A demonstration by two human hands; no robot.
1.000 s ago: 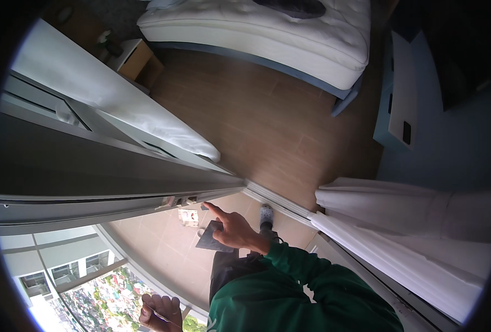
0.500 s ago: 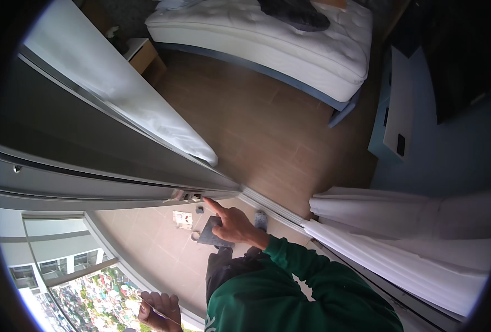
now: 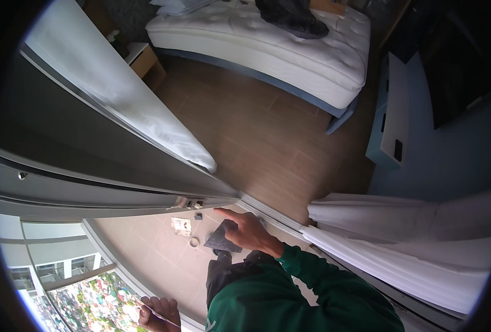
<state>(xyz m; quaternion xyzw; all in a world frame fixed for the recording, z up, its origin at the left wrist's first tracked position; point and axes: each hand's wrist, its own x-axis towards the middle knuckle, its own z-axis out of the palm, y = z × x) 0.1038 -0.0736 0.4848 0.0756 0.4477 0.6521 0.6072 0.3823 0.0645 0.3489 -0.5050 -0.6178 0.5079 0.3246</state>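
Observation:
My right hand (image 3: pixel 250 231) is open, its index finger stretched toward the grey sliding door panel's edge, with a gap between fingertip and panel. Nothing shows in it. Small metal and pale fittings (image 3: pixel 190 204) sit on that panel edge, left of the fingertip. Down at the lower left, my left hand (image 3: pixel 160 314) is closed with curled fingers on a thin pale strand (image 3: pixel 160 315); whether it is string or wire I cannot tell. A flat dark grey piece (image 3: pixel 223 238) lies beneath my right hand, partly hidden by it.
On the balcony tiles lie a pale ring like a tape roll (image 3: pixel 194 242), a printed sheet or packet (image 3: pixel 181 226) and a small dark block (image 3: pixel 198 216). The door track (image 3: pixel 273 214) crosses the floor. White curtains (image 3: pixel 378 227) hang right; a bed (image 3: pixel 256 50) stands indoors.
My right hand has drawn back from the fittings, to the right and slightly down. The left hand still holds the strand, almost in place. The view has shifted slightly.

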